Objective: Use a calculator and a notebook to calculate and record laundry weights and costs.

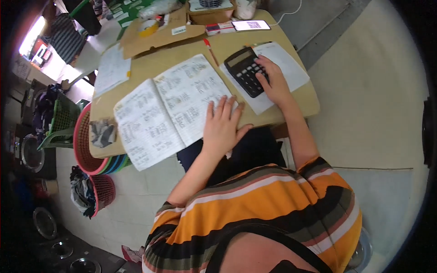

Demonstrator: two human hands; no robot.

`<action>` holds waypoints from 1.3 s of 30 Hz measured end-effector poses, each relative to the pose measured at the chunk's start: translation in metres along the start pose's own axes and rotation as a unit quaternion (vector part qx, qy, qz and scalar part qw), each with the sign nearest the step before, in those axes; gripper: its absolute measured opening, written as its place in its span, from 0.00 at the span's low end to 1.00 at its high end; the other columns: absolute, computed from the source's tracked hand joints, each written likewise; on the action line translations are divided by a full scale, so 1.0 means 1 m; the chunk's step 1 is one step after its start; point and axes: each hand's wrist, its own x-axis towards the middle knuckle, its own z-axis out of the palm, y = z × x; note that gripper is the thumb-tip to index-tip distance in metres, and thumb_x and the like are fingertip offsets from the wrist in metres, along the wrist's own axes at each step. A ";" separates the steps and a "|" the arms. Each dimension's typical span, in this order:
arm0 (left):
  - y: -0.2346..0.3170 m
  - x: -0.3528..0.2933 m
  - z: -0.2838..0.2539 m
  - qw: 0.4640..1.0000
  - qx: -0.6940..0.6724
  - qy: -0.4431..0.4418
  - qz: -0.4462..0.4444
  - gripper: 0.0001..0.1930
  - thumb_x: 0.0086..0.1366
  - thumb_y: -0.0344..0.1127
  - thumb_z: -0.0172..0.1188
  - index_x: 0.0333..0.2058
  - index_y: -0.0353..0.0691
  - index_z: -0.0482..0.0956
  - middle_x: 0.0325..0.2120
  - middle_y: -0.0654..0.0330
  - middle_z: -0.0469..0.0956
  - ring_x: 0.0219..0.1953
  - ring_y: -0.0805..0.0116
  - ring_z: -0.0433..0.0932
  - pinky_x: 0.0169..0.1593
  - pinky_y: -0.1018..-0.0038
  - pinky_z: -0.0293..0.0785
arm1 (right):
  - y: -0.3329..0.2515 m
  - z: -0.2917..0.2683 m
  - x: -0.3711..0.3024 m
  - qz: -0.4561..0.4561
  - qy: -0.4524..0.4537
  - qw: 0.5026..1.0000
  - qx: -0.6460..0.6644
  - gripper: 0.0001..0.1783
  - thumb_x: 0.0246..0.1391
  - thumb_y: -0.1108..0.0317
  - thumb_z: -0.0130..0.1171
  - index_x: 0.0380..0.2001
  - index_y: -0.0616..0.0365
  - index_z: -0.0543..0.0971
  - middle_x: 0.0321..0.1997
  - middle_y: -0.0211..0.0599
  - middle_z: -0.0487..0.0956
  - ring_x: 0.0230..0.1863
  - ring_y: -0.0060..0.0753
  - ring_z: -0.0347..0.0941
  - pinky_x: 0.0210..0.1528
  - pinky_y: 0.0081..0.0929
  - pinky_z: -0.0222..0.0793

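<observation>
An open notebook point(166, 111) with handwriting on both pages lies at the front left of the table. My left hand point(222, 122) rests flat on the lower edge of its right page, fingers spread. To the right, a black calculator point(246, 79) lies tilted on some white paper sheets point(291, 68). Over the calculator's right side is my right hand point(272, 82), its thumb and fingers apart and at the keys. Whether a fingertip presses a key cannot be made out. A red pen point(211, 51) lies between the notebook and the calculator.
Further back on the table point(309, 102) are a lit phone point(251, 25), a cardboard piece point(164, 40) with a yellow tape roll point(148, 30), and more papers point(112, 68). A grey cloth point(103, 133) lies at the left edge. Laundry baskets point(104, 189) and front-loading machines stand left.
</observation>
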 end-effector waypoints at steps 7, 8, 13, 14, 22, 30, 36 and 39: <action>0.008 -0.003 0.002 1.000 -0.015 -0.009 0.008 0.32 0.63 0.61 0.62 0.59 0.46 0.76 0.62 0.54 0.71 0.66 0.51 0.67 0.69 0.46 0.57 | -0.032 -0.016 -0.049 -0.068 0.069 0.995 -0.019 0.06 0.58 0.68 0.63 0.38 0.54 0.85 0.69 0.50 0.70 0.67 0.60 0.65 0.69 0.50 0.58; 0.007 -0.003 0.001 1.000 -0.015 -0.006 0.007 0.32 0.63 0.61 0.62 0.59 0.46 0.76 0.62 0.54 0.71 0.66 0.51 0.66 0.69 0.47 0.57 | -0.036 -0.015 -0.049 -0.069 0.070 0.995 -0.012 0.07 0.58 0.67 0.63 0.39 0.52 0.85 0.70 0.48 0.69 0.68 0.61 0.64 0.69 0.51 0.57; 0.008 -0.004 0.000 1.000 -0.011 -0.003 0.005 0.32 0.64 0.61 0.61 0.59 0.46 0.76 0.62 0.54 0.71 0.66 0.51 0.66 0.69 0.47 0.57 | -0.035 -0.011 -0.041 -0.066 0.003 0.995 -0.075 0.08 0.59 0.63 0.64 0.40 0.45 0.87 0.71 0.42 0.69 0.71 0.60 0.60 0.71 0.54 0.53; 0.008 -0.004 0.000 1.000 -0.012 -0.005 0.004 0.32 0.64 0.61 0.61 0.59 0.46 0.76 0.62 0.54 0.71 0.67 0.51 0.66 0.69 0.46 0.56 | -0.038 -0.012 -0.036 -0.068 0.015 0.994 -0.086 0.08 0.59 0.62 0.63 0.40 0.44 0.88 0.71 0.40 0.69 0.71 0.59 0.59 0.71 0.56 0.52; 0.007 -0.004 0.002 1.000 -0.026 -0.002 0.006 0.32 0.64 0.61 0.60 0.59 0.46 0.76 0.62 0.53 0.70 0.67 0.50 0.66 0.69 0.46 0.55 | -0.018 -0.004 -0.021 -0.051 0.072 0.995 -0.050 0.07 0.59 0.61 0.64 0.37 0.45 0.89 0.70 0.40 0.69 0.70 0.58 0.60 0.70 0.66 0.45; 0.004 -0.003 0.003 1.000 -0.019 -0.006 0.005 0.32 0.64 0.61 0.60 0.59 0.46 0.76 0.62 0.52 0.70 0.67 0.50 0.65 0.69 0.46 0.56 | -0.004 -0.013 -0.030 0.114 0.121 0.982 0.090 0.08 0.63 0.70 0.62 0.37 0.65 0.85 0.66 0.52 0.73 0.56 0.48 0.77 0.52 0.32 0.75; 0.003 -0.006 0.005 1.000 -0.020 0.002 0.007 0.35 0.64 0.63 0.59 0.62 0.46 0.73 0.63 0.52 0.70 0.67 0.49 0.65 0.69 0.45 0.56 | 0.003 -0.004 -0.035 0.021 0.157 0.987 -0.017 0.09 0.63 0.70 0.62 0.36 0.69 0.83 0.59 0.53 0.78 0.50 0.46 0.80 0.47 0.34 0.77; -0.002 -0.002 -0.008 0.986 -0.163 0.025 -0.025 0.31 0.63 0.52 0.66 0.61 0.43 0.72 0.63 0.49 0.68 0.67 0.46 0.64 0.69 0.47 0.58 | -0.005 -0.014 -0.034 0.028 0.097 0.994 -0.039 0.10 0.63 0.71 0.61 0.36 0.71 0.83 0.59 0.53 0.78 0.51 0.47 0.80 0.49 0.35 0.77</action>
